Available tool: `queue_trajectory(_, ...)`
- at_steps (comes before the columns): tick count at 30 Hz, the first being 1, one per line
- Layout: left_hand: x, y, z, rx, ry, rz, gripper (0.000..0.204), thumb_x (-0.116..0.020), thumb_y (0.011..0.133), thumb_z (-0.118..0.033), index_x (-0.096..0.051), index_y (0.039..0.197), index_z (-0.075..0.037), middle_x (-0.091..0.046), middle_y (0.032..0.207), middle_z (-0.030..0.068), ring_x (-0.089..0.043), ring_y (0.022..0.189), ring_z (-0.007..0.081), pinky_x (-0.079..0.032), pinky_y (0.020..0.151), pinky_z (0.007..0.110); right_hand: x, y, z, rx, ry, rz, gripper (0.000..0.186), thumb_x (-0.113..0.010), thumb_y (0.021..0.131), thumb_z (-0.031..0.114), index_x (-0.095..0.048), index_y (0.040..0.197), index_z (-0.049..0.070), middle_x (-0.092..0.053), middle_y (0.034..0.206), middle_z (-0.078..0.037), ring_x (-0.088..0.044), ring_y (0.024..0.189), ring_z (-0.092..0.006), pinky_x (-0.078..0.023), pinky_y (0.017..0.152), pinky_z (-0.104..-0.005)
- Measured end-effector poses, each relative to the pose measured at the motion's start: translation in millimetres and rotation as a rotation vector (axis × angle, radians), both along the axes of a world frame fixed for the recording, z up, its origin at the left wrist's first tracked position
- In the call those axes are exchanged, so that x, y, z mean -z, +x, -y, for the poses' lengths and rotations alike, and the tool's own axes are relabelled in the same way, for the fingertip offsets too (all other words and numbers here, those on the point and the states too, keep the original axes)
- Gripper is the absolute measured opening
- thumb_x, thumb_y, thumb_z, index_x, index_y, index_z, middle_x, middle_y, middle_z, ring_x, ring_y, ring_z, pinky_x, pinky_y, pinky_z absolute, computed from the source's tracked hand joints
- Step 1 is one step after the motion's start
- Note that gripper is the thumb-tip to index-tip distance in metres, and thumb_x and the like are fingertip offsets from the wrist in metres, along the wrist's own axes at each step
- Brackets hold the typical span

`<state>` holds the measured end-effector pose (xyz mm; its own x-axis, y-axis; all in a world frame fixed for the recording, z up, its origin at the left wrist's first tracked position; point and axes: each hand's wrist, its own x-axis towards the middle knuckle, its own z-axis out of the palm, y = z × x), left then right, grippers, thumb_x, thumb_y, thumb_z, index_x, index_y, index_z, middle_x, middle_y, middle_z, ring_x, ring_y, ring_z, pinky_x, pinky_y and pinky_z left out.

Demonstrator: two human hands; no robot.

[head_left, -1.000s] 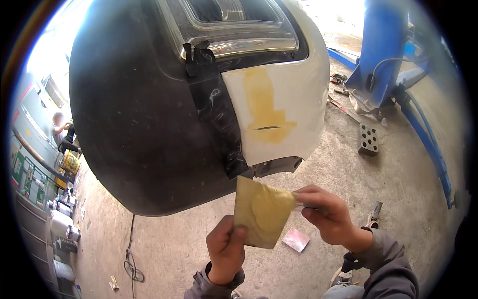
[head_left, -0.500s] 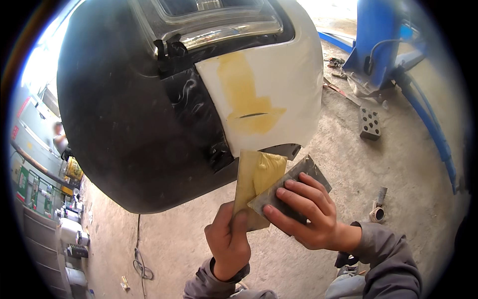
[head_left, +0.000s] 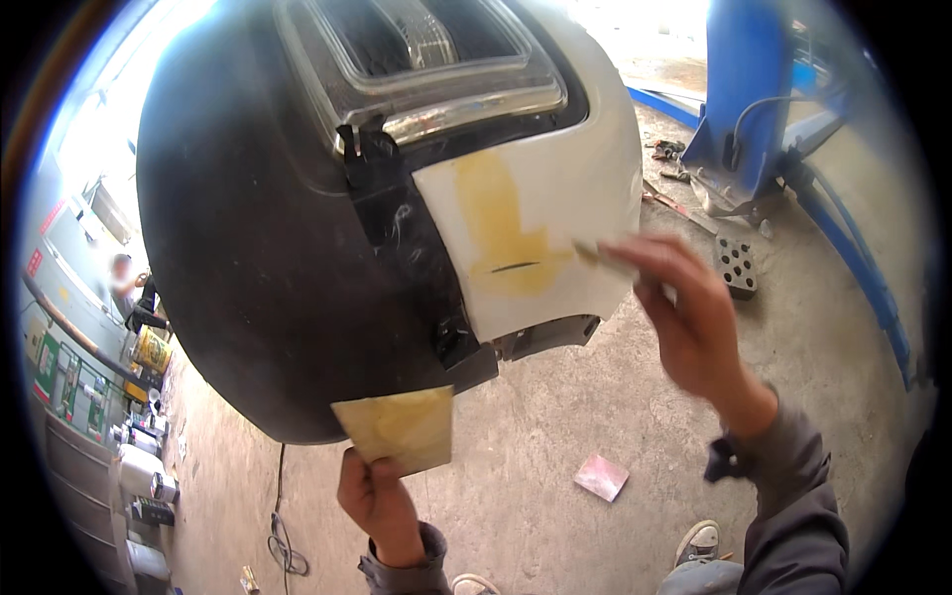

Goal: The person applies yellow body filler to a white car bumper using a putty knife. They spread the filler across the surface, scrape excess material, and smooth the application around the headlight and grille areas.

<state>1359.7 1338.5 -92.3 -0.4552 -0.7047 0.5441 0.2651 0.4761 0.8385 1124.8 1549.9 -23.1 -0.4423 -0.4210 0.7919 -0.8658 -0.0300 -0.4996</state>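
My left hand (head_left: 382, 506) grips a flat square mixing plate (head_left: 405, 428) by its lower edge, thumb on top. Thin yellow filler is smeared over it. My right hand (head_left: 694, 322), blurred by motion, is closed on a putty spreader (head_left: 605, 258), seen nearly edge-on. The spreader is just right of a yellow filler patch (head_left: 493, 213) on the white corner panel (head_left: 590, 174) of a car bumper; whether it touches the panel I cannot tell. A dark slit (head_left: 514, 266) runs through the lower patch. Black masking film (head_left: 402, 213) borders the panel on the left.
The dark bumper body (head_left: 258, 268) fills the left. A blue lift post (head_left: 744, 99) and a block with holes (head_left: 735, 266) stand at right. A pink pad (head_left: 601, 478) and a cable (head_left: 283, 540) lie on the concrete floor. Another person (head_left: 124, 283) is at far left.
My right hand has lifted the spreader off the plate and carried it up and right to the panel. My left hand has lowered the plate leftward; its thick filler lump no longer shows.
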Motion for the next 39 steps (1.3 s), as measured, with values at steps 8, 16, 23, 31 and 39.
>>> queue_trajectory(8,-8.6,15.7,45.0,0.068,-0.057,-0.112,0.043,-0.056,0.096,-0.029,-0.052,0.119,0.008,-0.061,0.113,0.0118,-0.058,0.101,0.018,-0.046,0.088,0.03,-70.6,-43.9,36.8,-0.04,0.02,-0.445,0.04,-0.049,0.081,-0.011,-0.066,0.113,0.006,-0.063,0.105,-0.013,-0.065,0.091,-0.0282,-0.052,0.078,-0.0344)
queue_trajectory(16,-14.0,9.5,43.7,0.026,-0.053,-0.171,0.036,-0.055,0.096,-0.028,-0.055,0.101,0.007,-0.061,0.098,0.0085,-0.053,0.088,0.0121,-0.041,0.081,0.025,-77.8,-48.2,49.2,0.009,0.096,-0.608,0.043,-0.053,0.075,-0.015,-0.068,0.108,0.008,-0.064,0.099,-0.013,-0.065,0.086,-0.0301,-0.054,0.075,-0.0354)
queue_trajectory(23,-15.0,6.0,41.3,0.06,-0.023,-0.22,0.032,-0.055,0.096,-0.024,-0.054,0.101,0.008,-0.061,0.099,0.0097,-0.054,0.09,0.0129,-0.041,0.083,0.026,-78.7,-51.0,51.5,0.007,0.137,-0.606,0.044,-0.057,0.072,-0.014,-0.069,0.109,0.009,-0.064,0.098,-0.012,-0.064,0.087,-0.0289,-0.054,0.077,-0.0349)
queue_trajectory(31,-0.8,15.6,54.5,0.209,0.019,-0.293,0.044,-0.058,0.094,-0.018,-0.046,0.127,0.008,-0.057,0.121,0.015,-0.057,0.11,0.0238,-0.045,0.097,0.037,-42.4,-43.6,62.6,0.235,0.055,-0.648,0.053,-0.063,0.07,-0.008,-0.066,0.115,0.019,-0.061,0.108,-0.006,-0.061,0.098,-0.0241,-0.054,0.078,-0.0329)
queue_trajectory(39,3.8,12.9,54.2,0.191,0.037,-0.287,0.045,-0.057,0.094,-0.017,-0.044,0.13,0.006,-0.058,0.121,0.017,-0.061,0.105,0.0263,-0.051,0.09,0.039,21.3,-20.8,63.5,0.204,-0.027,-0.561,0.049,-0.064,0.069,0.001,-0.067,0.115,0.016,-0.058,0.108,-0.01,-0.057,0.1,-0.0295,-0.05,0.089,-0.0422)
